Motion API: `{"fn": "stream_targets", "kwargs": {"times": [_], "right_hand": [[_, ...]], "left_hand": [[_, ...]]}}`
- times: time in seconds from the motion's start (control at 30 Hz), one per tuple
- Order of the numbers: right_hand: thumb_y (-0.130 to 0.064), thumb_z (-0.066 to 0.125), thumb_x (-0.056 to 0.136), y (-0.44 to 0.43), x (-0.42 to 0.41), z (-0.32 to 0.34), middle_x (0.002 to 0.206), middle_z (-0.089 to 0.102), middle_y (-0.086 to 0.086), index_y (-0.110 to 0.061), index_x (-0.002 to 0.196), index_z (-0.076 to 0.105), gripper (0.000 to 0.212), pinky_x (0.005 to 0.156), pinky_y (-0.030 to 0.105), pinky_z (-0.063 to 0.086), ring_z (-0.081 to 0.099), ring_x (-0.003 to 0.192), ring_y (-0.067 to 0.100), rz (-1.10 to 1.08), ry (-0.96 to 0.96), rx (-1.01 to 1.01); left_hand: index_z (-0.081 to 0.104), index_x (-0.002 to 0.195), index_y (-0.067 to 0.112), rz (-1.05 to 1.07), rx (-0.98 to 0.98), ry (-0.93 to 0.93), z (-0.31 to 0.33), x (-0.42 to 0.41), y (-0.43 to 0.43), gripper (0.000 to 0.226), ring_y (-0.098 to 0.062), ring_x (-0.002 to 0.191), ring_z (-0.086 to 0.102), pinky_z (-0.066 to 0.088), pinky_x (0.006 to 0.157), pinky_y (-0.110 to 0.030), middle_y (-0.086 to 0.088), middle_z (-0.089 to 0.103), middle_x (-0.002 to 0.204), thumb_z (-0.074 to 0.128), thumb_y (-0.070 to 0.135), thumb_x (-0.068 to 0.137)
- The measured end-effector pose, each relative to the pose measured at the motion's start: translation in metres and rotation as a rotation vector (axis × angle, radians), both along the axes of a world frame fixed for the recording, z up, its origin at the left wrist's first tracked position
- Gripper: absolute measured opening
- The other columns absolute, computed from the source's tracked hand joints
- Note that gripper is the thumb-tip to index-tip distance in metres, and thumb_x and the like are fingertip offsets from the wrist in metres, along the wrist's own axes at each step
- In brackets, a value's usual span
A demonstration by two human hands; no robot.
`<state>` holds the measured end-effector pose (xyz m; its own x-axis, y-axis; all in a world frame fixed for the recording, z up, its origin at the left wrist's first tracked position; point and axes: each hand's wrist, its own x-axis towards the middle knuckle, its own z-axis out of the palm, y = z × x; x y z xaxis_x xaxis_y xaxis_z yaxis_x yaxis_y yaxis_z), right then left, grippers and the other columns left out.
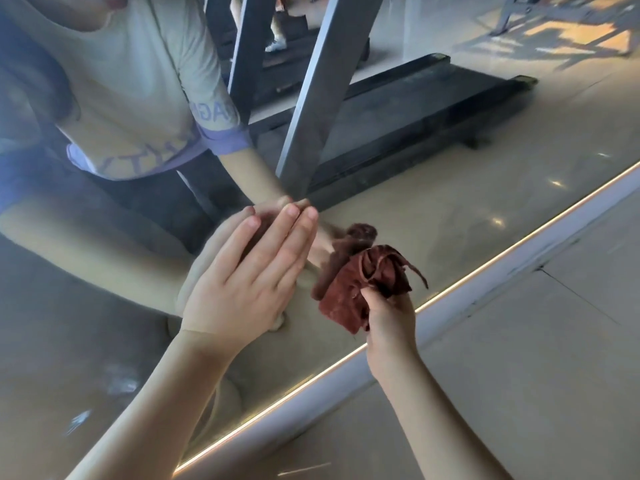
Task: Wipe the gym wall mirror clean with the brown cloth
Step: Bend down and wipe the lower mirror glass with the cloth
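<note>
Cloth (360, 289) gripped in right hand (389, 318) (bunched) | left hand (242, 282) flat on mirror (450, 220), beside

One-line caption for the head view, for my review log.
The left hand lies flat on the gym wall mirror while the right hand grips the bunched brown cloth beside it.

R hand (389, 315) fingers mostly hidden behind cloth (360, 285). L hand (242, 282) palm unseen, faces mirror (433, 209). Forearms (145, 410) cut at bottom edge. Reflected shirt (138, 81) lettering unreadable.
</note>
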<state>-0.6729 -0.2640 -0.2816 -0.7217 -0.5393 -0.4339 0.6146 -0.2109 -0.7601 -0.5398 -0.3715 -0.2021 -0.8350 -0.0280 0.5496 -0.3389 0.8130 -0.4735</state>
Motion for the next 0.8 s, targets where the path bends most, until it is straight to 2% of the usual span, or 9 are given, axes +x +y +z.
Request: {"fn": "stream_targets", "kwargs": {"times": [0.07, 0.1, 0.17, 0.23, 0.33, 0.4, 0.5, 0.67, 0.8], "right_hand": [[-0.011, 0.067, 0.085, -0.001, 0.007, 0.001, 0.101, 0.064, 0.003, -0.031, 0.085, 0.057, 0.023, 0.073, 0.022, 0.049, 0.064, 0.092, 0.019, -0.103, 0.182, 0.220], [-0.016, 0.069, 0.083, -0.003, 0.008, 0.000, 0.095, 0.060, 0.005, -0.027, 0.079, 0.051, 0.021, 0.072, 0.026, 0.047, 0.061, 0.090, 0.026, -0.132, 0.210, 0.301], [-0.015, 0.065, 0.086, -0.003, 0.009, -0.001, 0.083, 0.056, 0.003, -0.018, 0.075, 0.045, 0.023, 0.068, 0.030, 0.049, 0.056, 0.079, 0.026, -0.114, 0.194, 0.377], [-0.006, 0.056, 0.092, -0.005, 0.012, 0.010, 0.088, 0.062, 0.004, -0.017, 0.083, 0.054, 0.014, 0.077, 0.035, 0.055, 0.063, 0.078, 0.020, -0.098, 0.107, 0.283], [-0.004, 0.046, 0.097, 0.000, 0.017, 0.026, 0.104, 0.065, 0.002, -0.016, 0.107, 0.061, 0.022, 0.081, 0.024, 0.052, 0.068, 0.074, 0.004, -0.058, -0.065, 0.054], [-0.020, 0.050, 0.100, 0.004, 0.019, 0.029, 0.116, 0.062, 0.001, -0.018, 0.121, 0.062, 0.024, 0.086, 0.022, 0.050, 0.066, 0.087, 0.003, -0.073, -0.029, 0.026], [-0.042, 0.055, 0.097, -0.010, 0.009, 0.023, 0.125, 0.056, 0.007, -0.022, 0.122, 0.060, 0.032, 0.084, 0.029, 0.051, 0.062, 0.103, 0.018, -0.139, 0.178, 0.198], [-0.023, 0.061, 0.095, -0.020, 0.032, 0.014, 0.114, 0.061, 0.010, -0.019, 0.115, 0.063, 0.021, 0.092, 0.041, 0.054, 0.063, 0.098, 0.021, -0.213, 0.269, 0.251], [-0.012, 0.067, 0.091, -0.018, 0.031, 0.004, 0.108, 0.064, 0.008, -0.028, 0.098, 0.066, 0.017, 0.092, 0.041, 0.054, 0.065, 0.094, 0.018, -0.270, 0.250, 0.232]], "left_hand": [[0.021, 0.156, 0.001, 0.006, -0.109, -0.021, 0.003, -0.003, 0.002, 0.066, -0.032, 0.153, 0.015, 0.010, 0.124, -0.047, -0.016, 0.023, 0.162, 0.046, 0.009, 0.095], [0.023, 0.155, 0.000, -0.002, -0.173, 0.020, 0.001, 0.000, 0.001, 0.065, -0.029, 0.154, 0.008, 0.010, 0.124, -0.044, -0.014, 0.020, 0.161, 0.045, 0.012, 0.095], [0.017, 0.157, 0.001, -0.004, -0.214, 0.006, 0.001, 0.001, -0.003, 0.071, -0.027, 0.154, 0.005, 0.011, 0.123, -0.042, -0.012, 0.015, 0.161, 0.045, 0.013, 0.094], [0.012, 0.158, 0.002, 0.017, -0.165, -0.020, 0.005, -0.001, 0.000, 0.075, -0.028, 0.153, 0.009, 0.011, 0.123, -0.043, -0.014, 0.010, 0.164, 0.047, 0.012, 0.093], [0.036, 0.151, -0.002, 0.055, -0.410, -0.031, 0.004, 0.000, -0.001, 0.066, -0.026, 0.149, 0.018, 0.013, 0.123, -0.042, -0.013, 0.026, 0.161, 0.049, 0.021, 0.091], [0.042, 0.148, -0.002, 0.082, -0.459, -0.034, 0.006, 0.000, -0.001, 0.063, -0.027, 0.146, 0.022, 0.013, 0.123, -0.043, -0.009, 0.034, 0.156, 0.051, 0.024, 0.091], [0.044, 0.147, -0.002, 0.080, -0.464, -0.005, 0.005, -0.001, 0.000, 0.060, -0.026, 0.146, 0.022, 0.013, 0.123, -0.042, -0.008, 0.035, 0.155, 0.049, 0.023, 0.093], [0.047, 0.146, 0.000, 0.130, -0.437, 0.004, 0.004, -0.001, -0.003, 0.053, -0.023, 0.151, 0.016, 0.008, 0.125, -0.036, -0.007, 0.039, 0.157, 0.043, 0.020, 0.097], [0.045, 0.147, -0.001, 0.111, -0.464, 0.003, 0.004, -0.001, 0.000, 0.058, -0.025, 0.146, 0.022, 0.012, 0.123, -0.040, -0.008, 0.035, 0.156, 0.047, 0.022, 0.094]]}}
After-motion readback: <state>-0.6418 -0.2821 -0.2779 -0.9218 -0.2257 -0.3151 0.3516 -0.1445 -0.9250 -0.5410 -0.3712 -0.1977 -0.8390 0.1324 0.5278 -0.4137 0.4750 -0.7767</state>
